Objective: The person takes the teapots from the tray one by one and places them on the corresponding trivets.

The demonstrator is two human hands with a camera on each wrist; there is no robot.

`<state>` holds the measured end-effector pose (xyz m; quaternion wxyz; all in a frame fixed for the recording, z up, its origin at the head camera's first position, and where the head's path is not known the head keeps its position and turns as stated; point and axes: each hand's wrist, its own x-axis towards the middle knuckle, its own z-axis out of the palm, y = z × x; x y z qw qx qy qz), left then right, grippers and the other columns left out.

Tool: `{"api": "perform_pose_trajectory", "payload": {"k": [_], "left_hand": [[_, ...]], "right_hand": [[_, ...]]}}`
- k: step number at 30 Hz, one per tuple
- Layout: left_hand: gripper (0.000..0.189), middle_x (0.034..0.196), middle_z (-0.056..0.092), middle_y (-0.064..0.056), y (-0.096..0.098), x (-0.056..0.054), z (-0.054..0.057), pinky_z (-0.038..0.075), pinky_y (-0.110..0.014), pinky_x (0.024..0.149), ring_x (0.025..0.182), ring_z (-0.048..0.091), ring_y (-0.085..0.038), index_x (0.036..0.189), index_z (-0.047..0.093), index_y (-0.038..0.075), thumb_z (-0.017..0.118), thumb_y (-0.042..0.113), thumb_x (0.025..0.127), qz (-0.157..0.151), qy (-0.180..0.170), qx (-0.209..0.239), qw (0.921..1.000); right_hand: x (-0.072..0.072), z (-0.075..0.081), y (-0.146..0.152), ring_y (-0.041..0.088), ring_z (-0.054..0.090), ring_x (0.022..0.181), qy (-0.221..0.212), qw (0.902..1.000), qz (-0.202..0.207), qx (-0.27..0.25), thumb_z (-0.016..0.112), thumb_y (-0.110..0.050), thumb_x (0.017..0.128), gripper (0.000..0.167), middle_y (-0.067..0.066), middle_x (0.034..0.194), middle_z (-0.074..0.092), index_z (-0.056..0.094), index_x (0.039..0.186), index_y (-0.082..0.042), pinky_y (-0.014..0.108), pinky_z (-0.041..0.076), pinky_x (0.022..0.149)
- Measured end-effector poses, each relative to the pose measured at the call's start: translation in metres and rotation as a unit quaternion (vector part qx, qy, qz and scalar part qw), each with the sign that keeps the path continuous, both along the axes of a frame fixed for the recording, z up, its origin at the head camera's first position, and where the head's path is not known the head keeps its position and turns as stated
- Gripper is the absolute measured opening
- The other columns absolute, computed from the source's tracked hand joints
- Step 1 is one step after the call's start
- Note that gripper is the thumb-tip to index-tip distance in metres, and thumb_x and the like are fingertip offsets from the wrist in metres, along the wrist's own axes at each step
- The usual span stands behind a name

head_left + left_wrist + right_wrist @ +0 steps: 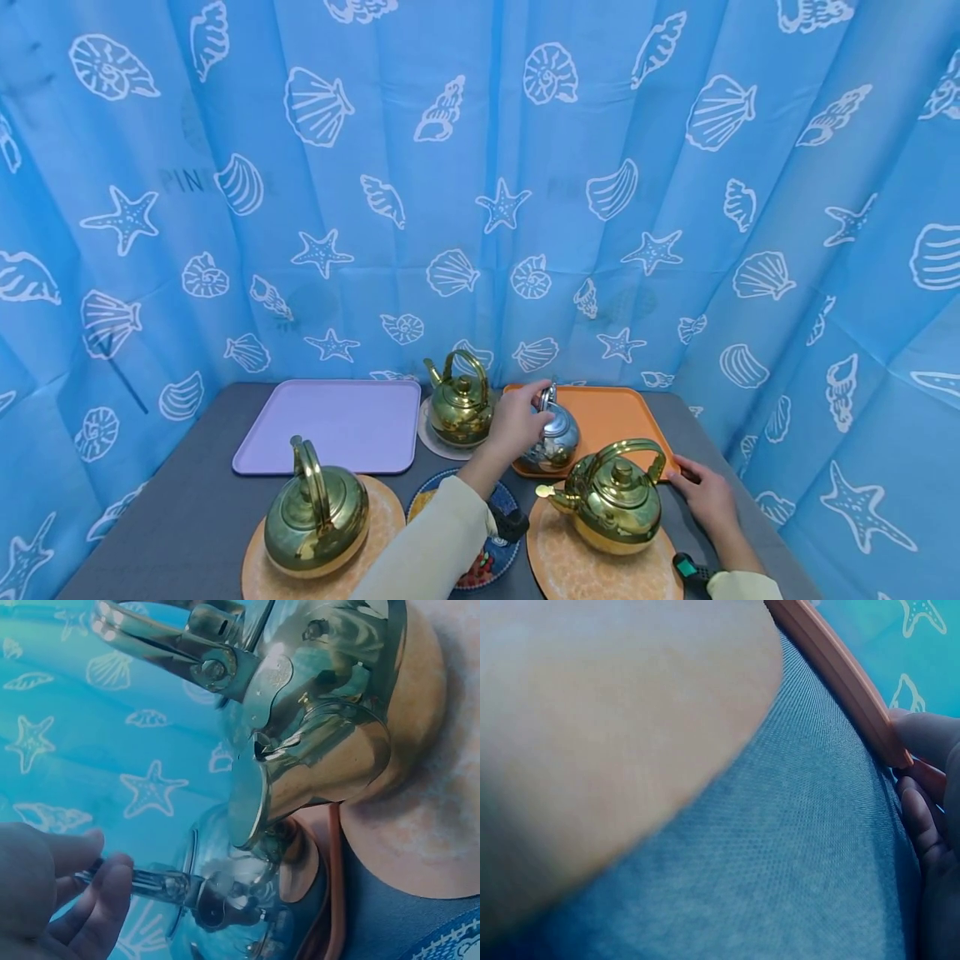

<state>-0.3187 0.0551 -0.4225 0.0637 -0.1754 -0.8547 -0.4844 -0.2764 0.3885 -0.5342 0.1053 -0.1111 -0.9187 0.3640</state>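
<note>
My left hand [517,421] grips the top handle of a small silver kettle [558,442], which is at the left part of an orange tray [618,412]. In the left wrist view the thumb and fingers [114,889] close round that silver handle [161,885]. At the tray's front right corner, my right hand [707,496] pinches the rim, thumb above and fingers below, as the right wrist view shows at the tray edge [844,682]. A large gold kettle [615,504] stands just in front of the tray, its spout toward the left.
Under that kettle lies a round tan mat [551,554]. Another gold kettle [318,512] stands on a second mat [386,504] at front left. A smaller gold kettle [459,408] is at the back, beside a purple tray [330,425]. A blue patterned plate [504,500] lies partly under my left forearm.
</note>
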Motion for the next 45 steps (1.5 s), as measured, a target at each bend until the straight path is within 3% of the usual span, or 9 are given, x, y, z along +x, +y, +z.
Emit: {"api": "perform_pose_trajectory", "payload": {"k": [6, 14, 17, 21, 26, 29, 33, 36, 45], "left_hand": [[0.049, 0.087, 0.066, 0.007, 0.0, 0.001, 0.002, 0.035, -0.023, 0.044, 0.045, 0.043, -0.009, 0.134, 0.061, 0.022, 0.073, 0.013, 0.088, 0.022, 0.055, -0.068, 0.9959], [0.046, 0.114, 0.069, 0.001, -0.003, 0.007, 0.007, 0.029, -0.023, 0.037, 0.037, 0.035, -0.01, 0.133, 0.062, 0.027, 0.071, 0.013, 0.09, 0.025, 0.116, -0.089, 0.9889], [0.046, 0.118, 0.068, 0.001, -0.004, 0.007, 0.008, 0.035, -0.023, 0.043, 0.045, 0.044, -0.01, 0.133, 0.062, 0.026, 0.072, 0.014, 0.09, 0.028, 0.144, -0.092, 0.9849], [0.046, 0.118, 0.068, 0.002, -0.008, 0.01, 0.011, 0.041, -0.022, 0.058, 0.07, 0.057, -0.009, 0.132, 0.063, 0.025, 0.073, 0.014, 0.089, 0.035, 0.188, -0.094, 0.9771], [0.047, 0.117, 0.068, 0.001, -0.014, 0.015, 0.013, 0.038, -0.022, 0.054, 0.057, 0.045, -0.008, 0.132, 0.063, 0.025, 0.073, 0.013, 0.088, 0.035, 0.215, -0.08, 0.9727], [0.047, 0.118, 0.068, 0.002, -0.016, 0.017, 0.012, 0.042, -0.021, 0.056, 0.063, 0.052, -0.006, 0.132, 0.063, 0.024, 0.073, 0.012, 0.088, 0.039, 0.233, -0.08, 0.9683], [0.047, 0.121, 0.067, 0.002, -0.02, 0.021, 0.012, 0.051, -0.023, 0.069, 0.094, 0.065, -0.01, 0.132, 0.063, 0.023, 0.074, 0.012, 0.088, 0.041, 0.255, -0.075, 0.9631], [0.047, 0.122, 0.066, 0.001, -0.022, 0.025, 0.013, 0.052, -0.023, 0.071, 0.104, 0.065, -0.013, 0.132, 0.063, 0.022, 0.073, 0.012, 0.088, 0.038, 0.262, -0.07, 0.9618], [0.047, 0.113, 0.069, 0.001, -0.03, 0.039, 0.019, 0.046, -0.019, 0.057, 0.082, 0.065, -0.009, 0.132, 0.063, 0.018, 0.074, 0.013, 0.087, 0.024, 0.275, -0.064, 0.9589]], "right_hand": [[-0.001, 0.001, 0.0, 0.05, 0.043, 0.122, -0.009, 1.0, -0.002, -0.002, 0.062, -0.043, 0.094, 0.065, 0.033, 0.133, 0.049, 0.052, 0.134, 0.007, 0.06, 0.037, 0.098], [-0.002, 0.001, -0.001, 0.051, 0.042, 0.123, -0.015, 0.9999, -0.005, -0.003, 0.062, -0.047, 0.093, 0.068, 0.033, 0.134, 0.049, 0.051, 0.135, 0.007, 0.06, 0.037, 0.097], [-0.001, 0.001, -0.002, 0.051, 0.042, 0.123, -0.019, 0.9998, -0.004, -0.007, 0.061, -0.051, 0.093, 0.072, 0.033, 0.135, 0.048, 0.051, 0.135, 0.007, 0.061, 0.037, 0.097], [-0.001, 0.001, -0.002, 0.051, 0.042, 0.122, -0.018, 0.9998, 0.001, -0.01, 0.059, -0.055, 0.092, 0.077, 0.033, 0.135, 0.048, 0.05, 0.135, 0.007, 0.061, 0.037, 0.096], [-0.002, 0.001, -0.002, 0.051, 0.043, 0.121, -0.015, 0.9999, 0.002, -0.006, 0.061, -0.05, 0.093, 0.072, 0.033, 0.133, 0.048, 0.051, 0.135, 0.007, 0.061, 0.038, 0.096], [-0.003, 0.001, -0.002, 0.051, 0.043, 0.121, -0.018, 0.9998, 0.0, -0.006, 0.061, -0.049, 0.093, 0.071, 0.033, 0.134, 0.048, 0.051, 0.135, 0.007, 0.061, 0.037, 0.096], [-0.004, 0.0, -0.001, 0.051, 0.042, 0.122, -0.024, 0.9997, -0.001, -0.006, 0.061, -0.051, 0.092, 0.073, 0.033, 0.135, 0.047, 0.05, 0.136, 0.006, 0.062, 0.037, 0.096], [-0.004, 0.0, 0.0, 0.051, 0.041, 0.122, -0.025, 0.9997, -0.002, -0.007, 0.061, -0.05, 0.093, 0.072, 0.033, 0.135, 0.047, 0.051, 0.136, 0.006, 0.062, 0.036, 0.096], [-0.004, 0.001, 0.0, 0.051, 0.041, 0.123, -0.027, 0.9996, -0.007, -0.008, 0.062, -0.043, 0.095, 0.065, 0.033, 0.135, 0.047, 0.05, 0.136, 0.007, 0.062, 0.036, 0.097]]}}
